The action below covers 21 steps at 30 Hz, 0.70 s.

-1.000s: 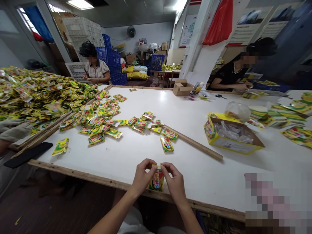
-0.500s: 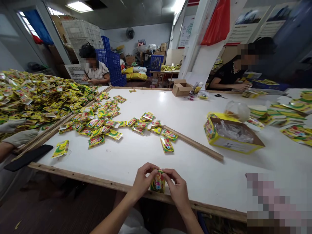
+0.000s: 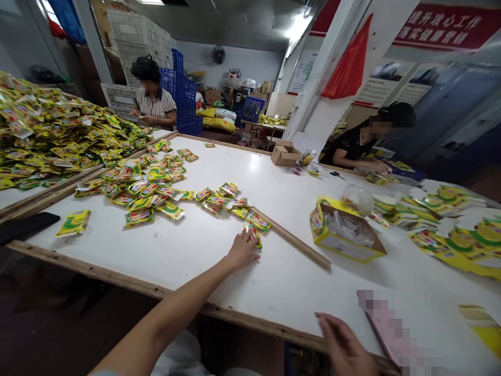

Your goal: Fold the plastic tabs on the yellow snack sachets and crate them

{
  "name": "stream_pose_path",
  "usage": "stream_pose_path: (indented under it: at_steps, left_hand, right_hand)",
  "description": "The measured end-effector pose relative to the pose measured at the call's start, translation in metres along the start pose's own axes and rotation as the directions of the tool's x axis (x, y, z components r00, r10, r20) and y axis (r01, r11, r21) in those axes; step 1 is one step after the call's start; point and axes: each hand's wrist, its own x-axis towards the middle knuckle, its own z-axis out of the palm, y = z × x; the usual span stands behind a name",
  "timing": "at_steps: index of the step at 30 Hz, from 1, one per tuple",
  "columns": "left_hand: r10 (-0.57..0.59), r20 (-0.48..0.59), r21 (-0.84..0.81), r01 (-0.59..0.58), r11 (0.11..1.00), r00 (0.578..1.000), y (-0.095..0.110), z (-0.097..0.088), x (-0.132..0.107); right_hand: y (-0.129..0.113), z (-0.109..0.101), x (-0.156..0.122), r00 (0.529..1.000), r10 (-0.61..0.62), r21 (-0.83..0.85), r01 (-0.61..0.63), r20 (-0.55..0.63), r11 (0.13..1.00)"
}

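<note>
White table [image 3: 183,261] is filling the middle of the view; heaped packets [image 3: 58,136] are rising at its left.

Containers, descending:
- Blue crates [image 3: 186,99] are standing stacked at the back; contents are not showing.
- Yellow display box [image 3: 348,246] is standing open-topped on the table's right half, holding crumpled clear plastic [image 3: 348,227].
- Brown carton [image 3: 285,155] is sitting near the far edge with its flaps up; its inside is not showing from this angle.

Hands: the left hand [image 3: 243,249] is resting over one packet, fingers lying across it; whether they are pinching it is not showing. The right hand [image 3: 348,347] is hanging low at the near edge, partly out of frame, fingers bending; I am not managing to tell whether it is holding anything.

Packet [image 3: 257,238]: lying on the table, partly covered by the left hand, just beside the near end of the scattered packets.

Handling, judging by looks:
- Weight is probably running light.
- Printed skin is looking glossy, so likely slippery.
- Body is seeming thin and a little yielding, edges stiffer; creasing is seeming likelier than breaking.
- Opposite edges are offering the best hold, thumb against fingertips, sparing the middle.
</note>
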Motion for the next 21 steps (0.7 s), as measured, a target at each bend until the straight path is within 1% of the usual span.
stream_pose_path:
  at_steps: [2, 4, 6, 9, 11, 12, 13, 14, 15, 16, 17, 18, 19, 20, 21]
  left_hand:
    - [0.002, 0.023, -0.002, -0.002, 1.0, 1.0, -0.002, 0.002, -0.01]
    - [0.007, 0.061, 0.008, -0.008, 1.0, 0.998, -0.003, -0.002, -0.032]
    - [0.007, 0.095, -0.008, -0.006, 1.0, 0.995, 0.0, -0.011, -0.06]
    - [-0.015, 0.121, -0.147, 0.033, 0.989, 0.993, 0.01, -0.026, -0.096]
    - [-0.038, 0.113, -0.28, 0.068, 0.958, 0.993, 0.016, -0.031, -0.11]
    - [-0.066, 0.088, -0.345, 0.092, 0.934, 0.994, 0.018, -0.031, -0.115]
    - [-0.113, 0.045, -0.41, 0.122, 0.904, 0.993, 0.017, -0.03, -0.118]
    - [-0.186, -0.007, -0.477, 0.16, 0.864, 0.983, 0.016, -0.028, -0.119]
    - [-0.279, -0.061, -0.543, 0.203, 0.815, 0.958, 0.013, -0.026, -0.12]
    - [-0.375, -0.102, -0.606, 0.241, 0.758, 0.922, 0.01, -0.023, -0.119]
    - [-0.455, -0.121, -0.662, 0.27, 0.699, 0.882, 0.007, -0.021, -0.119]
    - [-0.505, -0.118, -0.708, 0.284, 0.647, 0.855, 0.004, -0.02, -0.118]
    - [-0.519, -0.101, -0.739, 0.284, 0.61, 0.849, 0.003, -0.02, -0.117]
    - [-0.501, -0.085, -0.757, 0.271, 0.594, 0.861, 0.002, -0.021, -0.116]
    - [-0.464, -0.077, -0.765, 0.247, 0.595, 0.882, 0.003, -0.023, -0.116]
  right_hand:
    - [-0.013, 0.035, -0.003, 0.996, 0.023, 0.111, -0.033, 0.09, 0.993]
    - [-0.023, 0.067, 0.001, 0.984, 0.037, 0.203, -0.072, 0.175, 0.977]
    - [-0.028, 0.095, 0.012, 0.97, 0.049, 0.287, -0.119, 0.238, 0.951]
    - [-0.033, 0.132, 0.031, 0.953, 0.104, 0.41, -0.22, 0.285, 0.885]
    - [-0.037, 0.154, 0.038, 0.943, 0.125, 0.466, -0.265, 0.309, 0.844]
    - [-0.04, 0.163, 0.039, 0.938, 0.124, 0.481, -0.277, 0.324, 0.832]
    - [-0.043, 0.17, 0.038, 0.933, 0.116, 0.49, -0.282, 0.342, 0.825]
    - [-0.046, 0.175, 0.035, 0.927, 0.105, 0.5, -0.287, 0.36, 0.817]
    - [-0.049, 0.178, 0.031, 0.92, 0.09, 0.513, -0.291, 0.38, 0.808]
    - [-0.052, 0.179, 0.025, 0.914, 0.068, 0.533, -0.292, 0.4, 0.794]
    - [-0.055, 0.179, 0.019, 0.91, 0.036, 0.559, -0.285, 0.414, 0.778]
    - [-0.058, 0.177, 0.013, 0.907, -0.002, 0.588, -0.271, 0.421, 0.762]
    - [-0.061, 0.175, 0.007, 0.907, -0.041, 0.613, -0.25, 0.419, 0.749]
    - [-0.064, 0.173, 0.001, 0.909, -0.075, 0.63, -0.223, 0.41, 0.743]
    - [-0.067, 0.171, -0.004, 0.914, -0.098, 0.636, -0.193, 0.393, 0.747]
